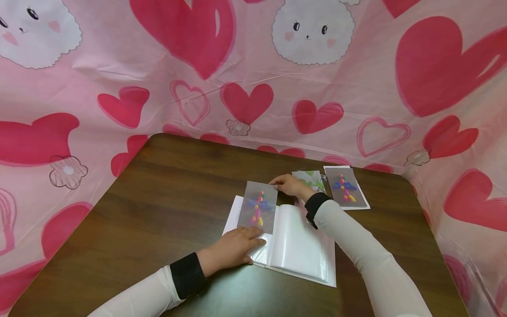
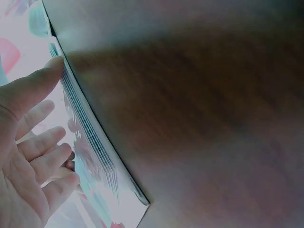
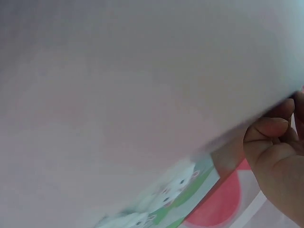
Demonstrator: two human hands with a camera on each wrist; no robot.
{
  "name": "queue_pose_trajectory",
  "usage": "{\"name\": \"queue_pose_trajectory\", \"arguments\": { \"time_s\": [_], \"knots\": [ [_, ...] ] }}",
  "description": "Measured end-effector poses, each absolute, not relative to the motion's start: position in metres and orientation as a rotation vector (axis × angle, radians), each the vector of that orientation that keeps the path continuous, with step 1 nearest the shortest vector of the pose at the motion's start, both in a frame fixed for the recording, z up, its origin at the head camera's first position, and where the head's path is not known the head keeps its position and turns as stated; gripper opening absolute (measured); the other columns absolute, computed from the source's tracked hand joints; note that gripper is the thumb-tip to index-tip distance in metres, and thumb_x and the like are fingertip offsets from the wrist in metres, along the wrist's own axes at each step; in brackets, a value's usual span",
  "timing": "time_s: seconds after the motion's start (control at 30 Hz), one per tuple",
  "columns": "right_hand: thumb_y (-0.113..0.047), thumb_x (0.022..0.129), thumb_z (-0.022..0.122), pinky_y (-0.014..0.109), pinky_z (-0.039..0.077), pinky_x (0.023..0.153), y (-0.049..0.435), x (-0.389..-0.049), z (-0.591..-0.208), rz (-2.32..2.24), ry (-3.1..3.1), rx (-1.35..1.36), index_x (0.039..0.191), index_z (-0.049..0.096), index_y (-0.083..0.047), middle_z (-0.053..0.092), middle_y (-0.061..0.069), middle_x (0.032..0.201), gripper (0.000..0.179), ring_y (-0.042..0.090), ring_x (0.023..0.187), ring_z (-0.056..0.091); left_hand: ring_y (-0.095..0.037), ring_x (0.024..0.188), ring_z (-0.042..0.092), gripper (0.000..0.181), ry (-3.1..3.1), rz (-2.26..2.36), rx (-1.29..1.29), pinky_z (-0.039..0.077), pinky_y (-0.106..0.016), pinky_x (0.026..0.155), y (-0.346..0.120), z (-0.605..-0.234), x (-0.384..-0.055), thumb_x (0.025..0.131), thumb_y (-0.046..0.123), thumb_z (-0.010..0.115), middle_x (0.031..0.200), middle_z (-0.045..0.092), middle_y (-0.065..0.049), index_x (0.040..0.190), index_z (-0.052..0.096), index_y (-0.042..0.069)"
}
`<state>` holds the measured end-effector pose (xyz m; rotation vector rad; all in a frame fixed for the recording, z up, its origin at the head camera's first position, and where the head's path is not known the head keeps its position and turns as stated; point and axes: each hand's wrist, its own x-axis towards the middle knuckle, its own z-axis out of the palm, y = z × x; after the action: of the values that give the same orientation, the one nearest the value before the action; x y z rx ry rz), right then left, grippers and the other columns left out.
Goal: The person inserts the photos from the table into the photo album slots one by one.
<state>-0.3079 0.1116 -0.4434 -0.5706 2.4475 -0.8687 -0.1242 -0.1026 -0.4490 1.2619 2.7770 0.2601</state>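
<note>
Grey and slim, the picture card (image 1: pixel 258 207) lay across the left-hand page of an open album (image 1: pixel 303 240), its top edge reaching past the book. Down its middle ran a small figure in pink, yellow and blue. From my remote station I saw the right hand (image 1: pixel 293 186) pinch that card near its upper right corner, thumb and finger meeting at the edge. I saw the left hand (image 1: pixel 233 248) lying at the album's lower left, its fingers loosely extended and touching the card's lower end. My left wrist view showed its thumb against the stacked page edges. My right wrist feed was mostly a blurred pale surface, with a strip of printed animal faces (image 3: pixel 175 190) below it.

To the right, I had a second card (image 1: pixel 347 189) bearing a similar figure, resting on a white sheet (image 1: pixel 336 167). Between it and the right hand sat some green-and-white patterned cards (image 1: pixel 310 177), partly covered by the right arm. Everything rested on a brown wooden table (image 1: pixel 178 198), in front of pink cloth (image 1: pixel 253 57) covered in hearts. Both wrists wore black bands (image 1: pixel 188 275) over white sleeves (image 1: pixel 368 255).
</note>
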Motion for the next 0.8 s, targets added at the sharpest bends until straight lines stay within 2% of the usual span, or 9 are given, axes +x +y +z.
{"name": "queue_pose_trajectory", "arguments": {
  "time_s": [0.1,0.2,0.43,0.53,0.63,0.8],
  "knots": [
    [-0.007,0.096,0.052,0.043,0.044,0.097,0.107,-0.303,-0.443,-0.801,2.415,-0.657,0.119,0.065,-0.001,0.063,0.018,0.12,0.027,0.032,0.115,0.056,-0.023,0.126,0.05,0.06,2.779,0.258,1.282,0.043,-0.038,0.098,-0.103,-0.448,-0.126,0.075,0.037,0.079,0.137,0.053,-0.008,0.127,0.06,0.014],
    [-0.006,0.094,0.055,0.042,0.044,0.097,0.102,-0.298,-0.44,-0.751,2.373,-0.716,0.116,0.067,0.0,0.064,0.017,0.119,0.026,0.032,0.114,0.056,-0.024,0.126,0.049,0.061,2.789,0.236,1.312,0.043,-0.038,0.099,-0.104,-0.449,-0.127,0.075,0.041,0.078,0.136,0.053,-0.008,0.127,0.06,0.014],
    [-0.005,0.094,0.054,0.035,0.048,0.083,0.096,-0.294,-0.441,-0.785,2.404,-0.816,0.111,0.067,-0.004,0.067,0.014,0.108,0.022,0.025,0.097,0.061,-0.023,0.127,0.049,0.06,2.784,0.192,1.313,0.043,-0.038,0.098,-0.107,-0.452,-0.128,0.078,0.045,0.073,0.137,0.052,-0.007,0.128,0.059,0.015],
    [-0.011,0.096,0.054,0.034,0.048,0.082,0.093,-0.293,-0.441,-0.785,2.42,-0.822,0.104,0.069,-0.005,0.068,0.011,0.103,0.019,0.023,0.094,0.061,-0.023,0.127,0.048,0.059,2.769,0.202,1.302,0.043,-0.04,0.098,-0.107,-0.452,-0.127,0.08,0.045,0.072,0.138,0.051,-0.007,0.129,0.059,0.016],
    [-0.023,0.098,0.051,0.032,0.048,0.081,0.09,-0.291,-0.44,-0.806,2.403,-0.778,0.098,0.071,-0.006,0.069,0.007,0.096,0.027,0.018,0.089,0.061,-0.023,0.129,0.046,0.06,2.757,0.214,1.248,0.044,-0.048,0.095,-0.108,-0.45,-0.127,0.08,0.045,0.071,0.141,0.049,-0.006,0.131,0.058,0.017],
    [-0.033,0.099,0.048,0.026,0.043,0.068,0.083,-0.285,-0.438,-0.838,2.355,-0.698,0.084,0.072,-0.006,0.063,0.0,0.077,0.039,0.012,0.073,0.054,-0.028,0.136,0.038,0.063,2.74,0.275,1.094,0.041,-0.065,0.088,-0.108,-0.446,-0.126,0.08,0.047,0.071,0.146,0.044,-0.007,0.134,0.056,0.02]
  ]
}}
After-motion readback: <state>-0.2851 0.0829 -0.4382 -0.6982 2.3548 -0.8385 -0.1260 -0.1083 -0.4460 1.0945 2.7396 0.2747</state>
